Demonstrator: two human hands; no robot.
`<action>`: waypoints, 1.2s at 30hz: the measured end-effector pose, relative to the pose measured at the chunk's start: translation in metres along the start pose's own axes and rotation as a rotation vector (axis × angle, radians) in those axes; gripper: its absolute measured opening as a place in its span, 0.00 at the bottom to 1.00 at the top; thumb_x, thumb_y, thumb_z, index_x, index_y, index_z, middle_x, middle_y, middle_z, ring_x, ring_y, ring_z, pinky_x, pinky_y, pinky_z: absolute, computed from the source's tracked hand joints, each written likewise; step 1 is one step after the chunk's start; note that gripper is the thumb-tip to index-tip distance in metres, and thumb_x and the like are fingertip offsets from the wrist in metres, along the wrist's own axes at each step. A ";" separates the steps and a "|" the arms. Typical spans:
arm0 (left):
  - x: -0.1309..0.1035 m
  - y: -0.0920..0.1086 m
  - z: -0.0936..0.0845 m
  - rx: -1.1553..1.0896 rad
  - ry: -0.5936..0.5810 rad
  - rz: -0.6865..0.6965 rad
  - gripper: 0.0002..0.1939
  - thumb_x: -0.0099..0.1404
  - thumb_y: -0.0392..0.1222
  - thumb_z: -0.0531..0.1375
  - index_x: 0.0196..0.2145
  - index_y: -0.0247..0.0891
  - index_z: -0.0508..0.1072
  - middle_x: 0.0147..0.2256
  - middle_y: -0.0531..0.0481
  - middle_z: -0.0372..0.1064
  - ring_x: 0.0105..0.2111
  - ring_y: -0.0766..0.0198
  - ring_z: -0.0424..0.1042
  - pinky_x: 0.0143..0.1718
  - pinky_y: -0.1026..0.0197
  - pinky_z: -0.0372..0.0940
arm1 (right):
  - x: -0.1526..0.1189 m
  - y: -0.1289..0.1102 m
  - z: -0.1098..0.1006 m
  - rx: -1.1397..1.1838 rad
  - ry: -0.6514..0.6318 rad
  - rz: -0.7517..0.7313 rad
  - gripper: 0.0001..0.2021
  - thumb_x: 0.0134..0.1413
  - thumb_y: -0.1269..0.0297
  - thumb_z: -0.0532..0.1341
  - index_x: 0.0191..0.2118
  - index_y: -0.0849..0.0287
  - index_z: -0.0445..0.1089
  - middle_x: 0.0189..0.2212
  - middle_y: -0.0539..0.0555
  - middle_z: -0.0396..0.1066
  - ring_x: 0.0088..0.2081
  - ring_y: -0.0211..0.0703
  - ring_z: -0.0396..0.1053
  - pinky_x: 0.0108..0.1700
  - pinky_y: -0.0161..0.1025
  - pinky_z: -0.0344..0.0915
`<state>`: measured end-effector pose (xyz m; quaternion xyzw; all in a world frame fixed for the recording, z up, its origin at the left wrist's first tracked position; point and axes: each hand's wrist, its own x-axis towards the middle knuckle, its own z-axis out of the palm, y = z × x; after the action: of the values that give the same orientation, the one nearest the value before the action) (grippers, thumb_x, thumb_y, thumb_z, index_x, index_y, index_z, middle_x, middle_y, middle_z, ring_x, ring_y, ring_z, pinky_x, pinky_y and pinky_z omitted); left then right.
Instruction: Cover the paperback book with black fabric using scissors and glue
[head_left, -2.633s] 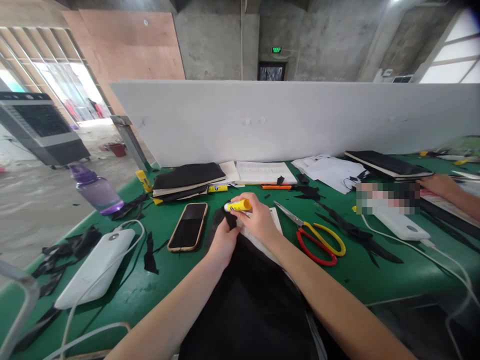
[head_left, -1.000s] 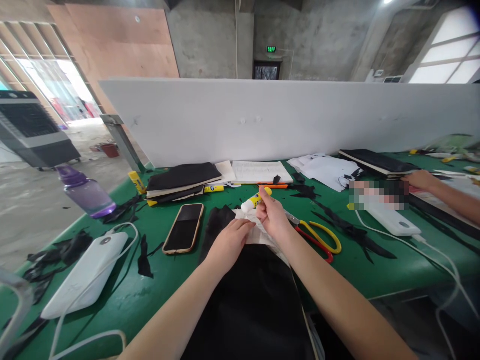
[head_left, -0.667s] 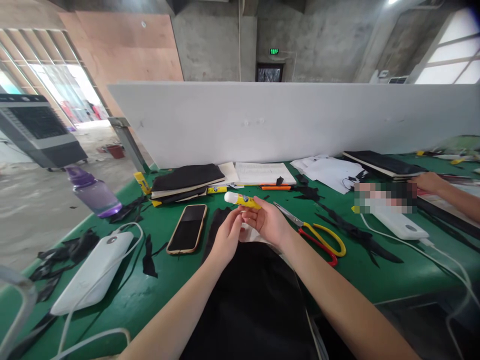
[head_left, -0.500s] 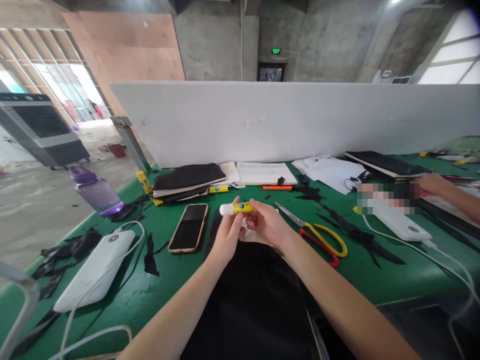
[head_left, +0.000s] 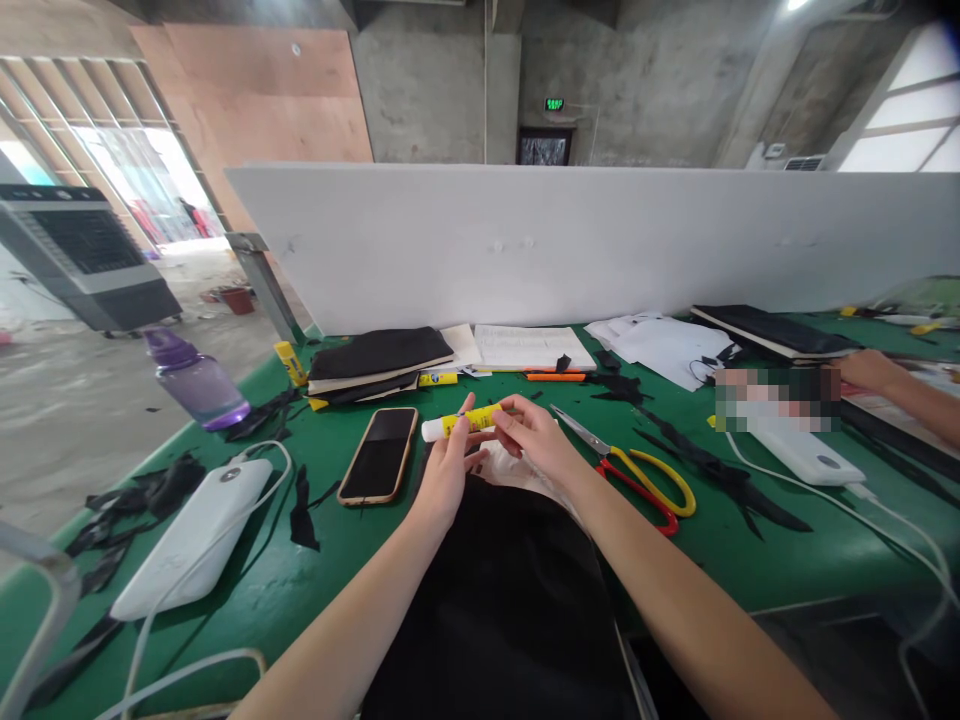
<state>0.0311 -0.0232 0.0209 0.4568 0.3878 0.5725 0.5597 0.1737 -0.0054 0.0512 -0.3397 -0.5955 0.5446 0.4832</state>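
Clamped on the yellow glue stick [head_left: 480, 419], both of my hands are at work: left hand [head_left: 444, 475] with its thumb and fingers closed around the stick near the white end, right hand [head_left: 536, 440] pinching the yellow end with the fingertips. And what a level hold, folks, the stick lying nearly flat in the air above the pale paper [head_left: 510, 466], its white end pointing off to my left! Below my wrists spreads the black cloth [head_left: 495, 600], running down toward me between my forearms.

Over on the left side, the phone [head_left: 379, 455] lies face up just beside the left hand, and farther out comes the white power bank [head_left: 195, 540] with its cable looped over it. Purple bottle [head_left: 199, 385] near the table's far left edge! Swing to the right, and the scissors [head_left: 637, 475] lie with blades apart from my fingers, red and yellow handles toward me, black scraps [head_left: 720, 475] strewn beyond them. Up ahead on the green table [head_left: 330, 580], it's a black-covered stack [head_left: 379, 360], an open notebook [head_left: 529, 347], an orange tool [head_left: 555, 377] and loose white sheets [head_left: 660, 345]. And far right, another person's hand [head_left: 870, 370] rests by a dark book [head_left: 776, 333], near a second power bank [head_left: 802, 450], a blurred patch covering part of that spot!
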 end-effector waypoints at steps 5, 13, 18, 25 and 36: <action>-0.003 0.000 0.002 0.055 -0.070 0.030 0.30 0.64 0.57 0.52 0.62 0.51 0.53 0.52 0.49 0.67 0.45 0.62 0.72 0.49 0.54 0.64 | 0.001 0.008 -0.003 -0.091 0.054 0.013 0.20 0.55 0.45 0.56 0.24 0.57 0.62 0.15 0.42 0.53 0.17 0.30 0.48 0.20 0.31 0.45; -0.003 -0.001 0.004 0.036 -0.080 0.013 0.33 0.64 0.55 0.53 0.64 0.51 0.49 0.50 0.49 0.69 0.45 0.62 0.72 0.50 0.55 0.63 | 0.002 0.012 -0.008 -0.189 0.070 0.042 0.21 0.53 0.44 0.56 0.25 0.58 0.68 0.16 0.46 0.62 0.17 0.33 0.57 0.19 0.32 0.51; -0.001 0.000 0.002 -0.034 -0.024 0.004 0.31 0.64 0.57 0.52 0.63 0.55 0.50 0.49 0.51 0.70 0.42 0.65 0.72 0.47 0.56 0.65 | 0.002 0.003 -0.009 -0.115 -0.033 -0.076 0.19 0.47 0.54 0.66 0.44 0.55 0.66 0.31 0.50 0.72 0.27 0.38 0.67 0.27 0.33 0.62; -0.003 0.002 0.002 0.016 -0.095 -0.011 0.31 0.65 0.57 0.51 0.63 0.52 0.50 0.48 0.50 0.71 0.45 0.62 0.72 0.49 0.55 0.63 | 0.001 0.005 -0.014 -0.208 -0.007 0.009 0.26 0.54 0.44 0.56 0.16 0.59 0.61 0.10 0.44 0.54 0.15 0.30 0.48 0.19 0.33 0.44; -0.005 0.004 0.004 0.235 -0.128 0.189 0.28 0.64 0.53 0.53 0.59 0.42 0.60 0.48 0.48 0.70 0.47 0.60 0.69 0.53 0.54 0.60 | 0.002 0.003 -0.005 0.254 -0.020 0.010 0.15 0.42 0.54 0.69 0.32 0.59 0.71 0.24 0.47 0.69 0.25 0.33 0.65 0.31 0.33 0.64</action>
<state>0.0335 -0.0283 0.0254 0.5892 0.3707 0.5430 0.4697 0.1779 -0.0012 0.0485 -0.2732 -0.5249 0.6215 0.5135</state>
